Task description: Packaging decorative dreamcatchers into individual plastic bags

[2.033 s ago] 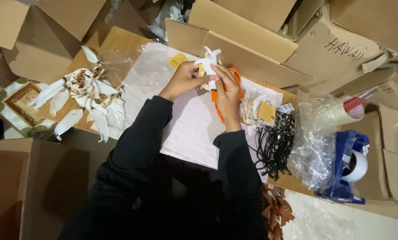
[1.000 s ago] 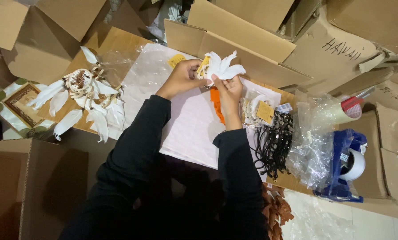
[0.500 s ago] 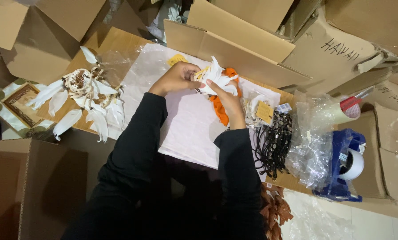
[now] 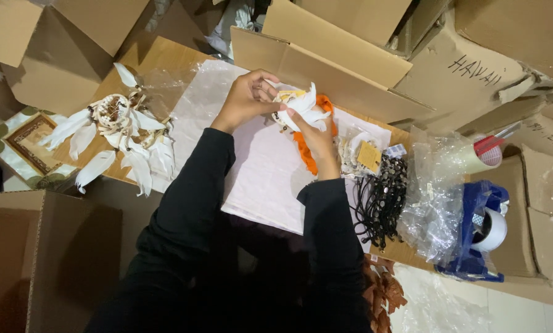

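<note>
So at about 9 o'clock a finished white feather dreamcatcher (image 4: pixel 119 132) lay flat on the wooden tabletop (image 4: pixel 159 55), feathers fanned toward 7 o'clock. At centre, over a white sheet (image 4: pixel 261 179), the left hand (image 4: pixel 242 98) and right hand (image 4: pixel 313 135) were both pinched shut on a small white feather ornament (image 4: pixel 301 111), held up off the table. It looked mid-way to me: feathers bunched, not laid out yet. Its long axis ran roughly 8 to 2 o'clock, tips toward 2. Orange feathers (image 4: pixel 304 154) sat just under it. Over at 3 o'clock: black cords (image 4: pixel 381 200), then a blue tape dispenser (image 4: pixel 477 231).
</note>
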